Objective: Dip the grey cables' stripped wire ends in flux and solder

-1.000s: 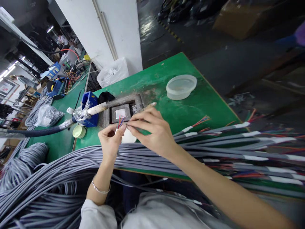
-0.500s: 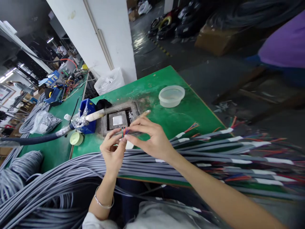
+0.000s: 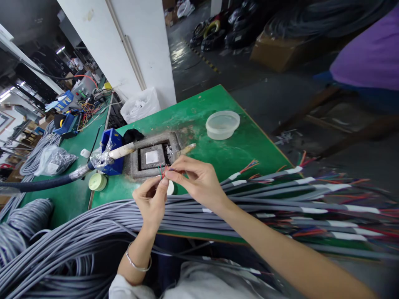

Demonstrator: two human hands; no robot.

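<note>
1. The left hand (image 3: 152, 199), at the centre of the frame and a little low, had its grip pinched: thumb and fingertips met around a small bunch of coloured wires (image 3: 163, 172).
2. The right hand (image 3: 199, 178), just right of centre, had its thumb and forefinger drawn together on the same wires; how many strands lay between them could not be told.
3. The wires, red and green among them, stuck up between the two sets of fingertips, near the middle of the frame.
4. A bracelet (image 3: 139, 268) circled the left wrist, at lower centre.
5. Beneath the hands, a thick bundle of grey cables (image 3: 109, 216) ran from the lower left to the right edge, where many white-wrapped ends showed loose coloured strands, partly blurred.
6. Just beyond the fingertips, a grimy square pot (image 3: 152, 157) with a bright silvery surface sat on the green bench (image 3: 193, 110).
7. A white round object (image 3: 170, 189) showed partly behind the hands.
8. Left of the pot stood a blue bin (image 3: 112, 155), with the pale nozzle of a dark hose (image 3: 46, 182) crossing in front of it; a pale yellow-green tub (image 3: 97, 182) was near the bin.
9. A clear oval container (image 3: 222, 125) rested right of the pot, upper right of centre.
10. At the upper right, a person in a purple top (image 3: 368, 56) was partly in frame.
</note>
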